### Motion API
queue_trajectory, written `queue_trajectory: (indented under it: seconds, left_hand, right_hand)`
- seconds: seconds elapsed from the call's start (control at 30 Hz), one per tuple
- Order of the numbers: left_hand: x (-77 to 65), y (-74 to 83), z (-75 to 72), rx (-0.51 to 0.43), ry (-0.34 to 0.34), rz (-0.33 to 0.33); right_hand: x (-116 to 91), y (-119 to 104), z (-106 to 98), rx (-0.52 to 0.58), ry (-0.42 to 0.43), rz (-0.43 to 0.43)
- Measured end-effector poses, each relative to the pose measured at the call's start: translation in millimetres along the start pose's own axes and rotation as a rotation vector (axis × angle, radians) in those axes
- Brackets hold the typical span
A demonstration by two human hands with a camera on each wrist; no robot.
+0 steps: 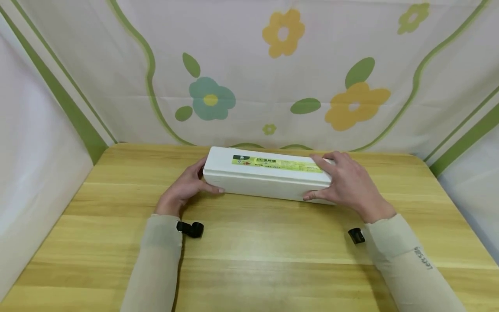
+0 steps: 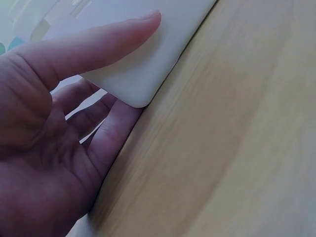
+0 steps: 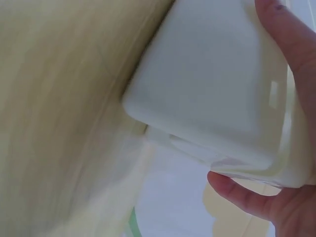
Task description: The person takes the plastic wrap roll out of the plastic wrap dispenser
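- Nearest me, two beige sleeves (image 1: 157, 260) reach over the wood-grain table (image 1: 273, 268); I read lettering on the right one.
- At each cuff I see a black fitting (image 1: 191, 229).
- The left hand (image 1: 187, 186) grips the box's left end, thumb on the front face, fingers behind that end.
- The right hand (image 1: 352, 184) clasps the right end, thumb on the front, fingers over the top.
- Between them I have the white PE cling-film box (image 1: 269, 182), lengthwise across the table near its far edge, yellow-green label (image 1: 278, 164) facing up.
- Beyond, I see a white cloth backdrop (image 1: 249, 56) printed with orange and teal flowers.
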State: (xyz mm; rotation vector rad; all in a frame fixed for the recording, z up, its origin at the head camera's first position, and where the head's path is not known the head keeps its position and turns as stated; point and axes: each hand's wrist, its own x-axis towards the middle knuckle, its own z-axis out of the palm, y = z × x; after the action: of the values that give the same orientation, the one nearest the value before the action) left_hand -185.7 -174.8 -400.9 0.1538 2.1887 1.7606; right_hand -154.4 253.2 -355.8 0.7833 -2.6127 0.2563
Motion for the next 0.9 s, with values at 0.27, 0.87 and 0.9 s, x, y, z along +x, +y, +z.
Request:
queue_trajectory:
  seconds: [0.27, 0.87, 0.9]
  left_hand:
    - [-0.6, 0.8, -0.8, 0.004, 0.002, 0.003]
    - [-3.6, -0.8, -2.9, 0.005, -0.012, -0.018]
    - [-3.6, -0.6, -3.4, 0.006, -0.011, -0.02]
  right_hand:
    - [5.2, -0.8, -4.9, 0.03, -0.059, 0.09]
    - [-0.6, 8.9, -27.3, 0.256, -0.117, 0.368]
    - [-4.7, 12.6, -28.5, 0.262, -0.107, 0.374]
